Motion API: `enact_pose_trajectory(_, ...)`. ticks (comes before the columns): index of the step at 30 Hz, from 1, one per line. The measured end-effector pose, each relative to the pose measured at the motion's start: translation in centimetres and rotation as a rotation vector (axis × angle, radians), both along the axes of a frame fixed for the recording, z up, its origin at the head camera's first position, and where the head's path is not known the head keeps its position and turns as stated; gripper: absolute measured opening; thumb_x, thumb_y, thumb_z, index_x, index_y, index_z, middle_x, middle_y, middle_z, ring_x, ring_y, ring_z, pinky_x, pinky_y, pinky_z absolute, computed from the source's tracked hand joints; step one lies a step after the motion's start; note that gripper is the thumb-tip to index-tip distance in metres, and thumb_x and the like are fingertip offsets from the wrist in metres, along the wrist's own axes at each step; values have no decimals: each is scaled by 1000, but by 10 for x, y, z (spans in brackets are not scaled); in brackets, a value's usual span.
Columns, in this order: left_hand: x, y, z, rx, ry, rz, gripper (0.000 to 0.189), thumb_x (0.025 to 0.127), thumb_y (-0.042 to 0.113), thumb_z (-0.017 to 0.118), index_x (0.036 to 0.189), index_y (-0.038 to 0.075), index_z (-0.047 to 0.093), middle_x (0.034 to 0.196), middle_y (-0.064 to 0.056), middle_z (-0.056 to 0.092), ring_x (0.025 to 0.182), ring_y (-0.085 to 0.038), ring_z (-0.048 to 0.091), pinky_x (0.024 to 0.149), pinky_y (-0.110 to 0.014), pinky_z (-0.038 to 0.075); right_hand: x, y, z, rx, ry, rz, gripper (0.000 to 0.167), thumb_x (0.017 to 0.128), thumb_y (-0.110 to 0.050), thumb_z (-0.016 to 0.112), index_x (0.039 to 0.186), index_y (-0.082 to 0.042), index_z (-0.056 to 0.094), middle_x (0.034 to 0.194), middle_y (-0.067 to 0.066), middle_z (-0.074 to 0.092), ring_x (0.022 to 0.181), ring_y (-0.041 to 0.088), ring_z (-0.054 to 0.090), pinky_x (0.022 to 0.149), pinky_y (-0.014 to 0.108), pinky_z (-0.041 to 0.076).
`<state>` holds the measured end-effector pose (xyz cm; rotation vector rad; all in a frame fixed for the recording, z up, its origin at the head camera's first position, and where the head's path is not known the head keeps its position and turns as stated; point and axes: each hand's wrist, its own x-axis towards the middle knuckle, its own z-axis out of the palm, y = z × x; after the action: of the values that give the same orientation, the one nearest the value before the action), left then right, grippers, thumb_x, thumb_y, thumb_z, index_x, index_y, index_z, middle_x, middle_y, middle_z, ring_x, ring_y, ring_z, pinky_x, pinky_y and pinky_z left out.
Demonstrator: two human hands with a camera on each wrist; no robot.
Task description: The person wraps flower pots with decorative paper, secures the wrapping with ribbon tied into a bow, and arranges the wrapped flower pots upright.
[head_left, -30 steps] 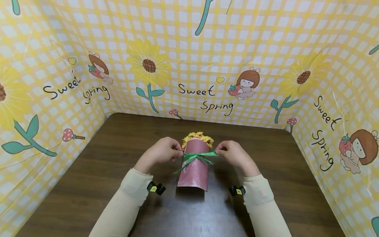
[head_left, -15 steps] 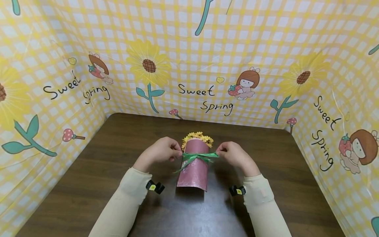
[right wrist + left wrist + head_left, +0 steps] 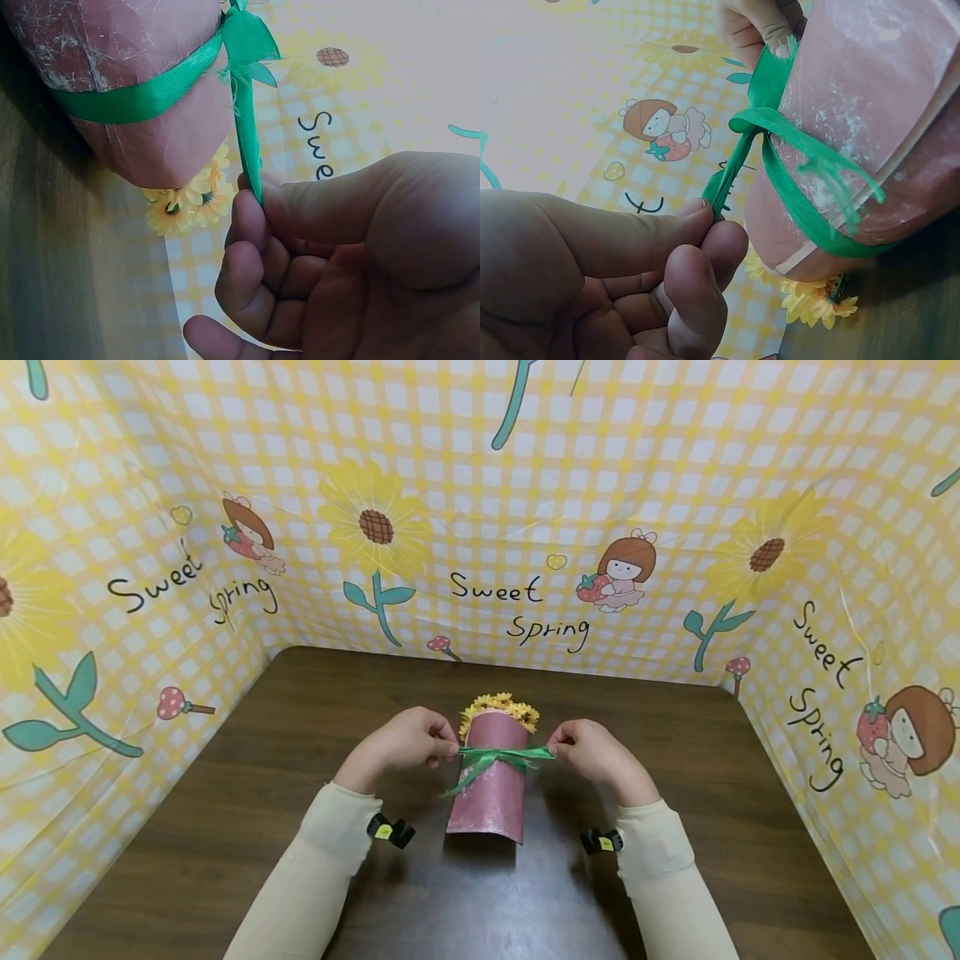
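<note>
A bouquet of yellow flowers (image 3: 501,702) wrapped in pink paper (image 3: 489,806) lies on the table, its blossoms at the far end. Around the wrap runs a green ribbon (image 3: 495,755), tied in a bow at the top with frayed tails hanging loose. My left hand (image 3: 408,742) pinches one loop of the bow between thumb and forefinger, clearly seen in the left wrist view. On the other side my right hand (image 3: 592,752) pinches the opposite loop the same way. Both loops are stretched sideways. Most of the flowers are hidden by the wrap.
The dark wooden table (image 3: 225,827) extends around the bouquet. A yellow checked cloth (image 3: 480,518) printed with sunflowers and lettering stands as a wall at the back and both sides.
My left hand has shifted slightly to the left and the bow's loops are drawn a little wider. The bouquet has moved a touch left; both hands keep hold of the ribbon.
</note>
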<state>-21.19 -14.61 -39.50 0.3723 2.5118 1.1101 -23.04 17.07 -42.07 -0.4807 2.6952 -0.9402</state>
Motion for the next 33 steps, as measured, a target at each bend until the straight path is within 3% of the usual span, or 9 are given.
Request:
enact_pose_trajectory(12, -2, -4, -3, -4, -17, -5, 16, 100, 16, 67, 92, 4, 74, 82, -7, 70, 74, -25, 67, 68, -33, 50, 1, 1, 0, 9, -9, -2, 13, 102, -15, 64, 92, -9, 71, 80, 1, 60, 70, 17, 50, 64, 30, 42)
enact_pose_trajectory(21, -3, -5, -2, -10, -26, -14, 16, 100, 16, 67, 89, 7, 73, 80, -6, 69, 77, -29, 67, 70, -33, 49, 1, 2, 0, 1, -18, 1, 14, 102, -15, 63, 91, -9, 71, 79, 1, 59, 68, 16, 49, 63, 30, 41)
enact_pose_trajectory(29, -4, -5, -4, -12, -20, -6, 16, 100, 17, 67, 88, 8, 73, 80, -6, 69, 72, -21, 65, 70, -33, 50, 0, 4, 0, 8, -23, 12, 15, 102, -15, 62, 92, -8, 71, 79, 1, 59, 69, 16, 49, 63, 29, 41)
enact_pose_trajectory(33, -5, -5, -6, -11, -24, -10, 16, 100, 17, 67, 86, 9, 72, 79, -6, 69, 75, -26, 66, 70, -33, 49, 0, 6, 1, 10, -25, 15, 15, 102, -14, 62, 93, -7, 71, 81, 1, 60, 70, 16, 50, 64, 30, 41)
